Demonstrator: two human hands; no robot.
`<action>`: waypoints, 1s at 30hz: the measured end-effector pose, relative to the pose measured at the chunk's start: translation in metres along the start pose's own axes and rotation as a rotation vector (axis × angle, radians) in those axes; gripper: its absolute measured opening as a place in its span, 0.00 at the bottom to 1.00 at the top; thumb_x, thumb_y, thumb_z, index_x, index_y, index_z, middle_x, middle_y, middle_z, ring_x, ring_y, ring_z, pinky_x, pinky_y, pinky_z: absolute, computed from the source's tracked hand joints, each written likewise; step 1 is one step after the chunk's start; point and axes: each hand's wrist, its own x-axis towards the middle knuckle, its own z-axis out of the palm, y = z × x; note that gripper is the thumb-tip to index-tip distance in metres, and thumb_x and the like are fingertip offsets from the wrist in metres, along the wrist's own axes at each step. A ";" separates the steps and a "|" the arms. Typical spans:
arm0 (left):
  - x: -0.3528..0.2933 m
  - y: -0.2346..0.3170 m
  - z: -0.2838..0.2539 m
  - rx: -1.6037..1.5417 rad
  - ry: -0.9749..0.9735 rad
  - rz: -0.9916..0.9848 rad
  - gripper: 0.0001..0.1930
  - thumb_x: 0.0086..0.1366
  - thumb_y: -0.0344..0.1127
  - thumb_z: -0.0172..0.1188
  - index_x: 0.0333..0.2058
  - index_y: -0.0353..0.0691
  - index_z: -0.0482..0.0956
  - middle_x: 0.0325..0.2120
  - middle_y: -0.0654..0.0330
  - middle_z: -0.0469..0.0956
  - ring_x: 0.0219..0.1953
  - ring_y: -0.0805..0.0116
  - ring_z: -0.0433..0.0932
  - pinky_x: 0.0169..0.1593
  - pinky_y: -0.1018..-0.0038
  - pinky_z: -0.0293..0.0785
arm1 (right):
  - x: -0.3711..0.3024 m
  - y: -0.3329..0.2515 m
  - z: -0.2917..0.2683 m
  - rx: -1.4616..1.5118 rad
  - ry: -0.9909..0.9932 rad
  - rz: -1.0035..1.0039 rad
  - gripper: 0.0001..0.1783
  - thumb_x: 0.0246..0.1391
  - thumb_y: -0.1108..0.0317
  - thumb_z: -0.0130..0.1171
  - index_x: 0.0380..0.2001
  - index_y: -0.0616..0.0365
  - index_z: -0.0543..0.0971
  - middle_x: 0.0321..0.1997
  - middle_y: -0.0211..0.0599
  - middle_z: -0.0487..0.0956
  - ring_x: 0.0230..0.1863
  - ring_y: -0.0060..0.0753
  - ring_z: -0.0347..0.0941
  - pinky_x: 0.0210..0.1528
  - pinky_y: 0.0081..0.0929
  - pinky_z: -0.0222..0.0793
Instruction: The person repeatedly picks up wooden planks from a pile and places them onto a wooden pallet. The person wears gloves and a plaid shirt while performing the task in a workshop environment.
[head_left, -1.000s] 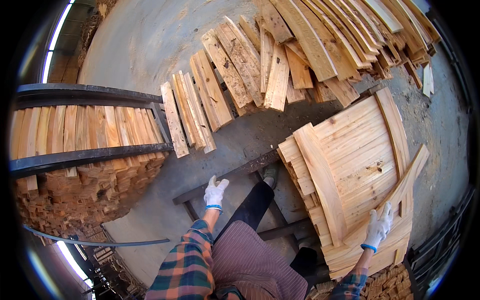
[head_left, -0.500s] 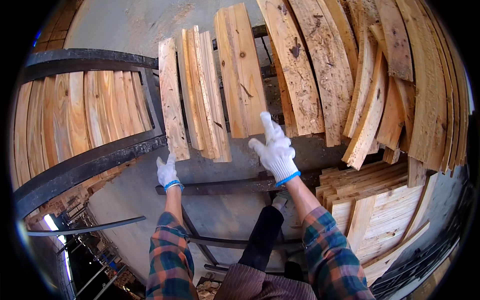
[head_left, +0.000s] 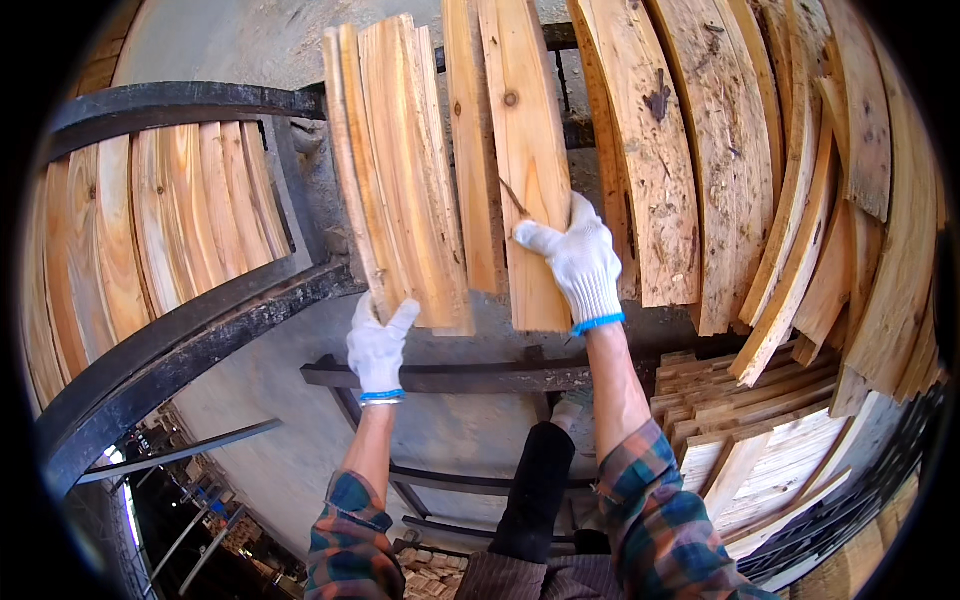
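Both my hands wear white knit gloves with blue cuffs. My left hand is at the near end of a bundle of pale wooden boards, its thumb and fingers around the end of the leftmost, narrow board. That board stands on edge against the others. My right hand grips a wider knotty board near its near end; the thumb lies across the top and the fingers go over the right edge. A narrower board lies just left of it.
Rough, bark-flecked boards lie in a heap to the right. Left of me, a dark metal frame surrounds a row of boards. Dark metal bars cross near my legs. A board stack stands at the lower right.
The leftmost board has tipped onto its edge against its neighbours, and my left hand has moved right. My right hand has closed on the knotty board, which has separated from the board beside it.
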 end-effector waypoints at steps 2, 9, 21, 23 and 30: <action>0.002 0.005 0.015 0.132 0.124 0.028 0.52 0.45 0.63 0.73 0.64 0.39 0.65 0.54 0.42 0.75 0.53 0.43 0.77 0.53 0.57 0.74 | -0.019 0.028 0.004 0.280 -0.087 -0.123 0.49 0.39 0.53 0.75 0.64 0.60 0.67 0.55 0.57 0.78 0.55 0.52 0.76 0.60 0.40 0.70; 0.040 0.053 0.043 0.192 0.272 0.119 0.47 0.44 0.54 0.76 0.58 0.34 0.68 0.49 0.43 0.77 0.49 0.44 0.79 0.51 0.56 0.75 | 0.037 -0.015 0.025 -0.195 -0.072 -0.196 0.55 0.42 0.51 0.74 0.71 0.44 0.56 0.66 0.53 0.67 0.63 0.56 0.69 0.62 0.47 0.67; -0.022 0.053 -0.026 -0.705 -0.300 -0.240 0.31 0.51 0.34 0.68 0.56 0.42 0.72 0.41 0.51 0.80 0.38 0.60 0.83 0.47 0.67 0.81 | -0.026 0.026 0.029 0.314 -0.440 -0.076 0.67 0.35 0.47 0.76 0.74 0.49 0.49 0.58 0.56 0.77 0.59 0.51 0.74 0.62 0.35 0.67; -0.070 0.028 -0.051 -0.885 -0.359 -0.240 0.32 0.52 0.31 0.66 0.57 0.38 0.69 0.43 0.52 0.79 0.40 0.58 0.82 0.49 0.64 0.81 | -0.092 0.045 0.019 0.374 -0.504 -0.057 0.67 0.35 0.47 0.76 0.74 0.50 0.48 0.59 0.57 0.76 0.61 0.53 0.72 0.64 0.34 0.65; -0.259 0.004 -0.034 -0.938 -0.456 -0.276 0.42 0.49 0.29 0.68 0.63 0.33 0.61 0.53 0.50 0.72 0.52 0.54 0.76 0.56 0.60 0.76 | -0.237 0.122 -0.067 0.162 -0.603 -0.037 0.67 0.39 0.48 0.72 0.75 0.48 0.42 0.64 0.59 0.68 0.65 0.57 0.65 0.65 0.38 0.61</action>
